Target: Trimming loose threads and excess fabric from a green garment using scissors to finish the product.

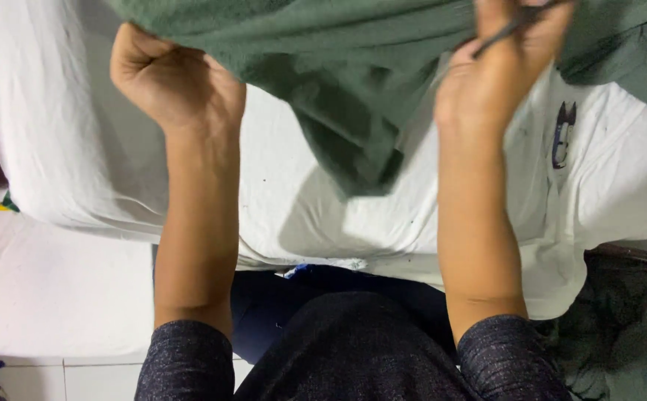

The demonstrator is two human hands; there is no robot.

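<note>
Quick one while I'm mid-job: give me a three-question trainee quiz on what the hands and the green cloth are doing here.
1. True or false: the left hand grips the green cloth in a closed fist.
2. What does the right hand hold besides the cloth? A) a thin dark tool B) a spray bottle C) a brush
3. What lies spread under the raised cloth?

Key:
1. True.
2. A: a thin dark tool, pinched in the fingers; its kind cannot be told.
3. A white sheet, with a small pair of snips resting on it at the right.
</note>
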